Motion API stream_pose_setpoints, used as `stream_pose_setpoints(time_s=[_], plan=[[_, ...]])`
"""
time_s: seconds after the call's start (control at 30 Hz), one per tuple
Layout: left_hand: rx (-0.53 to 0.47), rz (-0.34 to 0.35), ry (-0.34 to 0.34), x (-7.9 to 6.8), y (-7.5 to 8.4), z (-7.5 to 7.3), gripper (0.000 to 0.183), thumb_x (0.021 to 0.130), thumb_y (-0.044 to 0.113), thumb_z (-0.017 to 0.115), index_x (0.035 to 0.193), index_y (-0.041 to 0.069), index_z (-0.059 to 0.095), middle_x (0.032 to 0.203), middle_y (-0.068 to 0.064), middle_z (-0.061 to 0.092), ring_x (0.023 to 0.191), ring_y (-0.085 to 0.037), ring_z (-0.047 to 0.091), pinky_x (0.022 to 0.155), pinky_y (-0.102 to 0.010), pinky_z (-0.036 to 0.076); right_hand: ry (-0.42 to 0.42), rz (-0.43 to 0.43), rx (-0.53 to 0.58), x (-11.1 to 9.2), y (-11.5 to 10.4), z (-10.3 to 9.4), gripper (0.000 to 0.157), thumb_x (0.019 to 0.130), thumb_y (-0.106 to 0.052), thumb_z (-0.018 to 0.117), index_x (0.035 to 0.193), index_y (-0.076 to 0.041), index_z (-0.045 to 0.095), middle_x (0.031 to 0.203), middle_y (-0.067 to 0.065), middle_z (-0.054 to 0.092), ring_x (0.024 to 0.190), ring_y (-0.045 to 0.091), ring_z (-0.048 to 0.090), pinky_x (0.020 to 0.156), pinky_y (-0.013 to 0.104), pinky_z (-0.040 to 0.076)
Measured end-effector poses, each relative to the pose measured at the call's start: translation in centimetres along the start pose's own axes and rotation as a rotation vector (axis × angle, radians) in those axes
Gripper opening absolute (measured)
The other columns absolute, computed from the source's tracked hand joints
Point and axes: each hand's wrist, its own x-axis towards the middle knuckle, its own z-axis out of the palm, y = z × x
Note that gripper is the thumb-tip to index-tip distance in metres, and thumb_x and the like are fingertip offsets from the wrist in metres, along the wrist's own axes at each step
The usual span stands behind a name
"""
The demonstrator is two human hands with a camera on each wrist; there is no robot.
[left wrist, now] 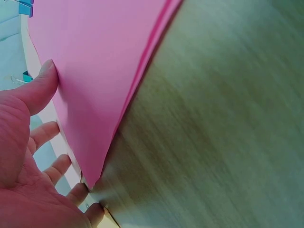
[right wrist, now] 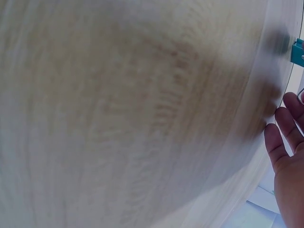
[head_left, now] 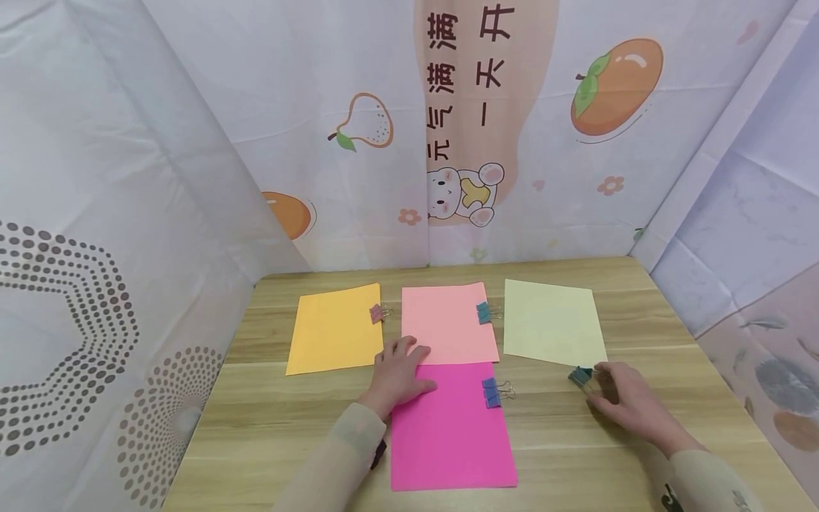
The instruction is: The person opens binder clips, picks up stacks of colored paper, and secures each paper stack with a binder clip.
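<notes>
My left hand (head_left: 398, 375) rests with spread fingers over the left side of two sheet stacks, where the salmon-pink paper (head_left: 448, 320) meets the magenta paper (head_left: 451, 434). In the left wrist view, the thumb (left wrist: 42, 90) lies on the magenta paper's edge and the fingertips touch the lighter sheet beyond. At the right, my right hand (head_left: 630, 402) pinches a dark teal binder clip (head_left: 581, 377) by its wire handles, close to the lower right corner of the pale green paper (head_left: 553, 323). The right wrist view catches only part of that clip (right wrist: 298, 53).
A yellow-orange paper (head_left: 335, 331) lies at the back left with a mauve binder clip (head_left: 376, 313) on its edge. A teal clip (head_left: 484, 313) grips the salmon paper, a blue clip (head_left: 491, 393) the magenta. A printed curtain (head_left: 384, 235) borders the wooden table (head_left: 281, 441).
</notes>
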Motion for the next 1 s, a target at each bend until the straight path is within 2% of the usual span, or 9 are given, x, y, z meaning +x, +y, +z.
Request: stream_pose_setpoints(time_s=[0.17, 0.27, 0.47, 0.63, 0.87, 1.0], plan=[[0.003, 0.0, -0.009, -0.1, 0.1, -0.2, 0.069, 0.084, 0.045, 0.081, 0.145, 0.023, 0.056, 0.154, -0.01, 0.039, 0.143, -0.04, 0.029, 0.11, -0.062, 0.029, -0.019, 0.015, -0.001, -0.1, 0.1, 0.0, 0.059, 0.078, -0.016, 0.086, 0.123, 0.009, 0.056, 0.112, 0.022, 0.064, 0.103, 0.041, 0.059, 0.086, 0.055, 0.045], [-0.002, 0.001, -0.008, -0.2, 0.3, -0.4, 0.069, 0.084, 0.045, 0.081, 0.144, 0.022, 0.057, 0.153, -0.011, 0.04, 0.142, -0.041, 0.03, 0.109, -0.063, 0.029, -0.038, 0.023, -0.014, -0.1, 0.0, -0.2, 0.056, 0.079, -0.019, 0.086, 0.12, 0.007, 0.058, 0.109, 0.019, 0.064, 0.101, 0.039, 0.059, 0.085, 0.056, 0.046], [-0.002, -0.004, -0.006, -0.2, 0.5, -0.5, 0.068, 0.084, 0.045, 0.081, 0.144, 0.022, 0.057, 0.154, -0.011, 0.04, 0.143, -0.041, 0.03, 0.109, -0.063, 0.029, -0.09, 0.04, -0.044, 0.0, -0.3, -0.5, 0.049, 0.08, -0.025, 0.086, 0.111, 0.003, 0.062, 0.098, 0.008, 0.063, 0.091, 0.026, 0.057, 0.079, 0.048, 0.049], [-0.001, -0.003, -0.004, -0.2, 0.4, -0.5, 0.068, 0.084, 0.046, 0.081, 0.143, 0.022, 0.057, 0.154, -0.011, 0.04, 0.142, -0.042, 0.03, 0.109, -0.064, 0.029, -0.133, 0.042, -0.099, 0.4, -0.8, -0.8, 0.039, 0.082, -0.028, 0.083, 0.103, -0.004, 0.062, 0.086, -0.002, 0.056, 0.078, 0.015, 0.049, 0.069, 0.038, 0.045], [0.0, -0.011, -0.009, -0.1, 0.2, -0.3, 0.068, 0.084, 0.047, 0.081, 0.144, 0.024, 0.057, 0.154, -0.01, 0.039, 0.143, -0.041, 0.029, 0.11, -0.063, 0.029, -0.195, 0.056, -0.17, 0.5, -1.3, -0.9, 0.039, 0.084, -0.038, 0.079, 0.103, -0.009, 0.061, 0.083, -0.001, 0.058, 0.075, 0.015, 0.052, 0.071, 0.041, 0.043], [0.0, -0.009, -0.009, -0.1, 0.3, -0.3, 0.068, 0.084, 0.046, 0.081, 0.144, 0.024, 0.057, 0.154, -0.01, 0.039, 0.143, -0.041, 0.029, 0.11, -0.063, 0.029, -0.208, 0.044, -0.189, 0.3, -1.0, -0.6, 0.037, 0.086, -0.042, 0.077, 0.095, -0.012, 0.058, 0.074, -0.004, 0.052, 0.069, 0.015, 0.048, 0.068, 0.039, 0.04]])
